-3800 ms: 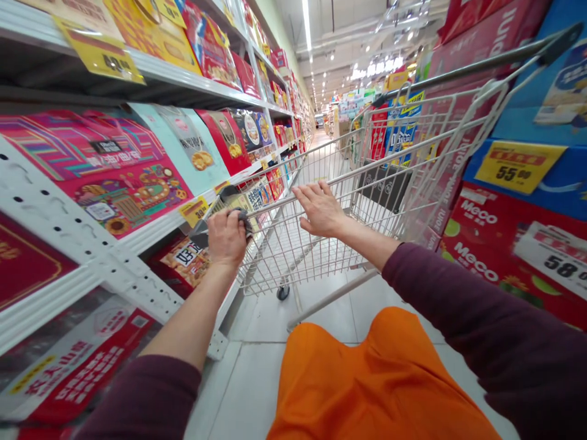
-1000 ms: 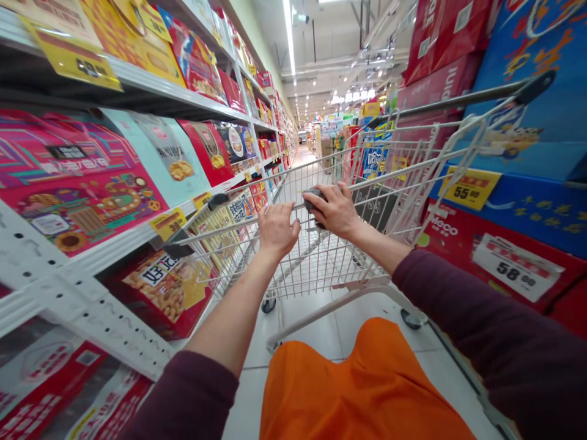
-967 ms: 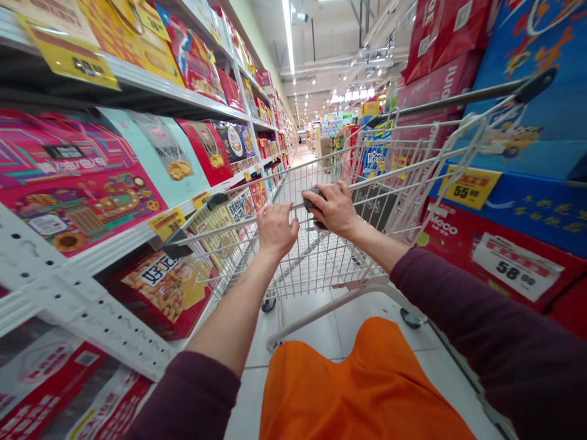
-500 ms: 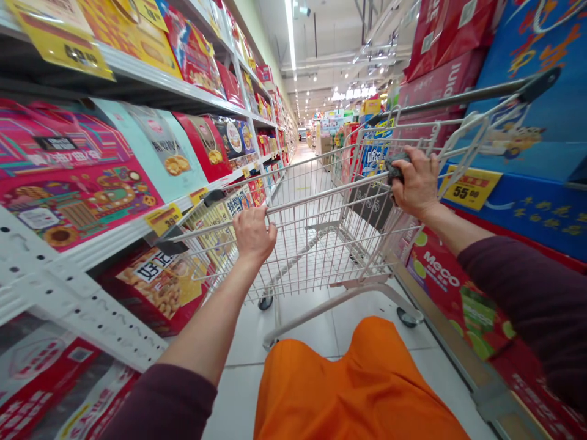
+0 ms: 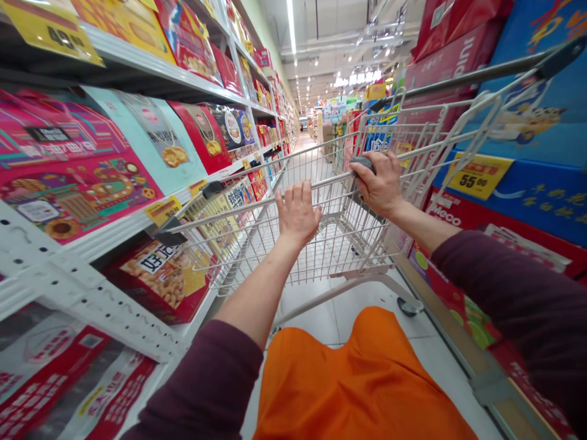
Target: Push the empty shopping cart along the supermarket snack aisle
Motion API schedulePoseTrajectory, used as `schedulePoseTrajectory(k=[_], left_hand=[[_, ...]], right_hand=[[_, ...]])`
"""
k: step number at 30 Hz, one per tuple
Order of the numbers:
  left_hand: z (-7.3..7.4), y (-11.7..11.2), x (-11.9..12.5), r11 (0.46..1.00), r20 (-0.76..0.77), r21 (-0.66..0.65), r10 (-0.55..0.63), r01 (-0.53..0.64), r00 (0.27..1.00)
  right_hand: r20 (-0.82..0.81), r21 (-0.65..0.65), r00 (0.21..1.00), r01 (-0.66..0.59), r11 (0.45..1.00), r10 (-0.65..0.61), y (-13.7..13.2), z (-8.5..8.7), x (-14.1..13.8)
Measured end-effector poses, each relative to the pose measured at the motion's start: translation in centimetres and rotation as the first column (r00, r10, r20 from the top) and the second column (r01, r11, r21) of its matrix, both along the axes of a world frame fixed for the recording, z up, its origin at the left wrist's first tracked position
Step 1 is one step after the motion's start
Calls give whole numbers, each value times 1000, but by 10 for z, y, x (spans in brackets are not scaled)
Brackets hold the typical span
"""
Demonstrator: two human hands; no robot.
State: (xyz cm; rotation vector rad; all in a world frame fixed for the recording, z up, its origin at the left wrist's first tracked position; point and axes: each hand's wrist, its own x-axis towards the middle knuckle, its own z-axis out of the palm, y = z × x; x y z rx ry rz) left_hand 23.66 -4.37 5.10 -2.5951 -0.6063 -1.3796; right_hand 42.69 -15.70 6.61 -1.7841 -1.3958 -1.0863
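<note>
The left hand [image 5: 298, 214] is resting open, fingers spread, against the rail of a wire shopping cart [image 5: 353, 244], while the right hand [image 5: 375, 183] is gripping its grey handle piece [image 5: 362, 162] firmly, beside stocked supermarket shelving [image 5: 114, 235].

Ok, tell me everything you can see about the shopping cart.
The shopping cart is a basket of pale metal wire on a tubular frame, with floor tiles showing through its mesh. Dark caps end its top rails, and a caster touches the floor at lower right. It stands angled beside the shelves. The left hand lies open on the near rail; the right hand grips a grey sleeve further along it.
</note>
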Motion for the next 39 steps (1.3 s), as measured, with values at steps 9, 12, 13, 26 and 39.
schedulePoseTrajectory(k=[9, 12, 13, 26, 39], left_hand=[[-7, 0, -14, 999, -32, -31, -36, 35, 999], [-9, -1, -14, 999, -19, -23, -22, 22, 1000], [-9, -1, -14, 1000, -15, -21, -21, 20, 1000], [4, -16, -19, 992, -120, -34, 118, -123, 986], [1, 8, -47, 988, -171, 4, 154, -156, 973]], right_hand=[[-34, 11, 973, 230, 973, -229, -36, 11, 80], [-61, -32, 942, 329, 944, -330, -45, 16, 106], [-65, -39, 937, 341, 939, -343, -46, 17, 110], [122, 142, 990, -92, 986, 75, 22, -10, -18], [67, 134, 995, -79, 988, 70, -7, -10, 34]])
